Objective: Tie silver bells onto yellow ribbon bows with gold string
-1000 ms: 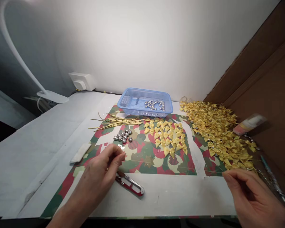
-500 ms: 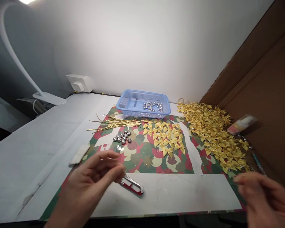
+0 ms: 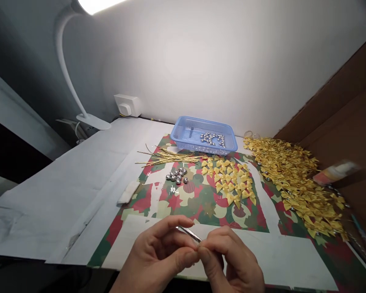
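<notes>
Near the front of the table, my left hand (image 3: 158,252) and my right hand (image 3: 232,256) meet with their fingertips touching. Thumb and fingers are pinched in each. Whatever lies between them is too small to make out. Just behind the fingers, a metal part of the thread snips (image 3: 189,234) shows on the white strip; my hands cover the rest. Farther back are a small cluster of silver jingle bells (image 3: 177,176), a bundle of gold wire-like ties (image 3: 171,158) and rows of yellow ribbon bows (image 3: 230,183).
A blue basket (image 3: 183,144) with silver bells stands against the wall. A large heap of yellow bows (image 3: 289,179) lies at the right, beside a small bottle (image 3: 332,173). A folded white cloth (image 3: 128,192) and a white lamp (image 3: 93,121) are on the left.
My hands were apart, the right one far to the right; now they are together at the front middle. The whole view has shifted, so the table's things appear farther right.
</notes>
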`<state>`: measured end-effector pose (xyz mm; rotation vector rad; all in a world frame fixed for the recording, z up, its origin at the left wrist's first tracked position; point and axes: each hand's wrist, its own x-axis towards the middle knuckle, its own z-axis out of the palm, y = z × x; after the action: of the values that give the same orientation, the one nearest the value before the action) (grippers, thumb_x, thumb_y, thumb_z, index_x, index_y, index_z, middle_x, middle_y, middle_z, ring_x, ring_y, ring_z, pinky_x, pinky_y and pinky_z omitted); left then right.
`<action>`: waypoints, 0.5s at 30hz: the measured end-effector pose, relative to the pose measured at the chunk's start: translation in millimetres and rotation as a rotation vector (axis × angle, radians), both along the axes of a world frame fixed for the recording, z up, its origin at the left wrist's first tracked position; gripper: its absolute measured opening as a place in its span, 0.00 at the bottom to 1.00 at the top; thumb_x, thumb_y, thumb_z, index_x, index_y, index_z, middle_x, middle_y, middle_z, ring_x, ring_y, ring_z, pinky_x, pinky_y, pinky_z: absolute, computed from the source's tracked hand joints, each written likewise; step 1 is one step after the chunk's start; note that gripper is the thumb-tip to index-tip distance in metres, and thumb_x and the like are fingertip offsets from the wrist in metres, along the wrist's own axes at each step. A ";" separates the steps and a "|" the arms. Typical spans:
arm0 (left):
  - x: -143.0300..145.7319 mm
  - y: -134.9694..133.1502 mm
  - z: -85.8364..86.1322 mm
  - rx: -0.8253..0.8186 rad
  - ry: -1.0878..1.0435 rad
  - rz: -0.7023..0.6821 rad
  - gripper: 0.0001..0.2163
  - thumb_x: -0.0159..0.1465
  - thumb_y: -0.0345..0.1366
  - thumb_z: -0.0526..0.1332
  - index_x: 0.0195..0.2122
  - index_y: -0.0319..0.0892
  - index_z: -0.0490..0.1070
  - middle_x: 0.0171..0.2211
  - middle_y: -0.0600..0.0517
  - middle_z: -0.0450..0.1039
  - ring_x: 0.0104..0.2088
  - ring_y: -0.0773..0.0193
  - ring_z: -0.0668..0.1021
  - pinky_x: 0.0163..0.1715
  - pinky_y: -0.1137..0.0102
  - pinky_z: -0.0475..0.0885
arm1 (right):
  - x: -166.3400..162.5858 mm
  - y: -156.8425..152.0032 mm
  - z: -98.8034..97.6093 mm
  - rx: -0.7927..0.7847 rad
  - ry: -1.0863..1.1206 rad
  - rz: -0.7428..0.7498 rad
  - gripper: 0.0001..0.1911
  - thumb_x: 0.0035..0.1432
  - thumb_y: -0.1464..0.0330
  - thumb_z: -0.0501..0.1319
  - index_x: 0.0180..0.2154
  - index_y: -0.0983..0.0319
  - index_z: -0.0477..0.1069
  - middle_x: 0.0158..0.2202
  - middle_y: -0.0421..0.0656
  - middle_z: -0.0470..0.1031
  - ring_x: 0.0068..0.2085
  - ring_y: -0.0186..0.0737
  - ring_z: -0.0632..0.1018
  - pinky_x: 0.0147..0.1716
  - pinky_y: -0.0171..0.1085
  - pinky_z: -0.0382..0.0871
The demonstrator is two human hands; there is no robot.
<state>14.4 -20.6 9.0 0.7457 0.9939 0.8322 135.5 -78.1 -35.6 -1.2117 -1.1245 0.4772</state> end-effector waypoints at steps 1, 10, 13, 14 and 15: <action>-0.7 0.1 -1.7 -0.002 0.008 -0.011 0.12 0.46 0.32 0.78 0.33 0.47 0.85 0.18 0.58 0.82 0.22 0.69 0.77 0.28 0.78 0.75 | -0.1 0.4 -0.6 -0.012 -0.017 0.001 0.08 0.67 0.70 0.64 0.34 0.56 0.74 0.28 0.36 0.70 0.25 0.31 0.67 0.21 0.32 0.56; -5.3 6.7 -14.2 -0.060 0.053 -0.072 0.12 0.44 0.38 0.81 0.30 0.45 0.85 0.21 0.53 0.85 0.24 0.67 0.78 0.28 0.77 0.75 | 8.2 -4.7 -8.6 0.012 -0.418 -0.085 0.07 0.66 0.76 0.62 0.37 0.59 0.75 0.30 0.39 0.72 0.27 0.32 0.72 0.25 0.30 0.63; -4.3 6.2 -15.8 -0.113 0.041 -0.085 0.13 0.43 0.41 0.82 0.28 0.45 0.85 0.22 0.53 0.86 0.26 0.65 0.81 0.29 0.76 0.76 | 9.9 -4.5 -11.8 0.051 -0.484 -0.105 0.07 0.66 0.77 0.62 0.39 0.60 0.75 0.30 0.40 0.73 0.27 0.33 0.74 0.26 0.30 0.66; -4.0 5.9 -16.3 -0.124 0.033 -0.088 0.14 0.43 0.41 0.82 0.28 0.45 0.85 0.22 0.53 0.86 0.26 0.65 0.82 0.30 0.76 0.77 | 10.6 -4.1 -12.4 0.062 -0.503 -0.112 0.07 0.66 0.77 0.61 0.39 0.60 0.75 0.30 0.41 0.73 0.27 0.33 0.75 0.26 0.30 0.67; -3.9 5.7 -16.8 -0.129 0.027 -0.092 0.13 0.42 0.41 0.82 0.27 0.45 0.85 0.22 0.53 0.86 0.26 0.64 0.82 0.30 0.76 0.77 | 11.4 -3.8 -12.8 0.071 -0.527 -0.120 0.07 0.66 0.76 0.61 0.38 0.60 0.75 0.29 0.41 0.74 0.26 0.33 0.75 0.26 0.30 0.67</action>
<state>10.5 -14.9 -7.7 0.6880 1.0200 0.6734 146.9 -81.9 -48.4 -1.3729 -1.4856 0.0179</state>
